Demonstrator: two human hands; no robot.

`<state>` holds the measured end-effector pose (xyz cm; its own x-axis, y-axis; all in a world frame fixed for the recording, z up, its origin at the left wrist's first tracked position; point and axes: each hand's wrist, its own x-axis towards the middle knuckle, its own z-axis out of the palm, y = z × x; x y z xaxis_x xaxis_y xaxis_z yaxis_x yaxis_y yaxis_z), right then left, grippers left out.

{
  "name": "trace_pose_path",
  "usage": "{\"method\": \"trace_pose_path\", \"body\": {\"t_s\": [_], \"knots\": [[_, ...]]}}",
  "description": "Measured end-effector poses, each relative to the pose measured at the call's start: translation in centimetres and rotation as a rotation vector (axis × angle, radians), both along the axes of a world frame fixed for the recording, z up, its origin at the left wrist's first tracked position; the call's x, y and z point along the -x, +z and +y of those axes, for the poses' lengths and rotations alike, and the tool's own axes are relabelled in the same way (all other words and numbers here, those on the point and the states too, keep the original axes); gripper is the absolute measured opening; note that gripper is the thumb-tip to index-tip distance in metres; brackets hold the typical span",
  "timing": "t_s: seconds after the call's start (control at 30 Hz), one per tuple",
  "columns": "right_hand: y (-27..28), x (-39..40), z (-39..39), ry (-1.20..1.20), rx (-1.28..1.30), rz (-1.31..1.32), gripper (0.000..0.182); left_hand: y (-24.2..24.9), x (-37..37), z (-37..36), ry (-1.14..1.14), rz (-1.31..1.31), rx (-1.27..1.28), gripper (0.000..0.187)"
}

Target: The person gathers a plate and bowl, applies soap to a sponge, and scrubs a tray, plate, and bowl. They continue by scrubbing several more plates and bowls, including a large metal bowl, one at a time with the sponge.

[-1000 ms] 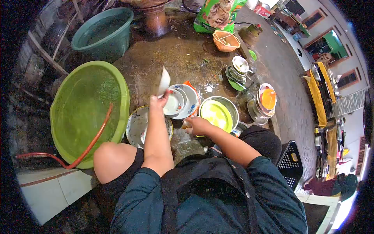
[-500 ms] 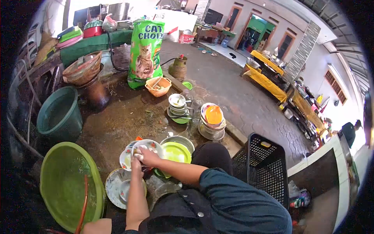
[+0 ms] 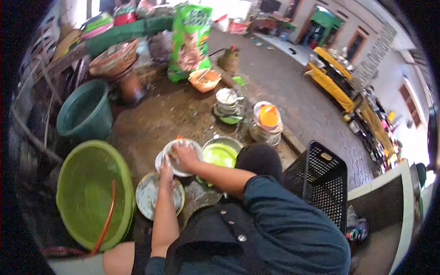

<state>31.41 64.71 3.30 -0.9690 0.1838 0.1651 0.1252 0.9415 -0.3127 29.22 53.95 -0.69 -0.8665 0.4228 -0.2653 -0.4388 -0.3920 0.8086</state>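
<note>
My left hand is closed on the near left edge of a white plate. Over the plate's face my right hand is bent with its fingers curled; whatever lies under them is hidden, and the hand is a little blurred. Another white dish shows partly behind the left hand. Below it sits a wide patterned plate with a yellowish rim. To the right of the hands, a lime-green plate rests in a metal basin.
A large green tub with a red hose stands at left, a dark green bucket beyond it. Stacked cups, stacked dishes and an orange basket are ahead. A black crate is at right.
My right hand has opened out from beside the left hand and spread further over the plate. The view has shifted, so the surroundings sit further right and mostly higher.
</note>
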Motion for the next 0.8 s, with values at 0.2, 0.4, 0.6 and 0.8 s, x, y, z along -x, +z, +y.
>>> {"method": "trace_pose_path", "body": {"t_s": [0.2, 0.4, 0.6, 0.8], "knots": [[-0.7, -0.4, -1.1, 0.269, -0.044, -0.194, 0.035, -0.4, 1.2, -2.5, 0.104, -0.084, 0.079, 0.049], [1.4, 1.2, 1.9, 0.040, -0.249, 0.227, 0.028, 1.3, 0.1, -1.6, -0.020, -0.101, 0.020, 0.055], [-2.4, -0.1, -1.6, 0.253, 0.328, -0.144, 0.048, -1.4, 0.0, -1.5, -0.066, -0.148, -0.073, 0.039], [1.3, -1.0, 0.9, 0.233, -0.199, -0.006, 0.037, -1.6, 1.9, -2.7, 0.002, -0.041, -0.102, 0.040]]}}
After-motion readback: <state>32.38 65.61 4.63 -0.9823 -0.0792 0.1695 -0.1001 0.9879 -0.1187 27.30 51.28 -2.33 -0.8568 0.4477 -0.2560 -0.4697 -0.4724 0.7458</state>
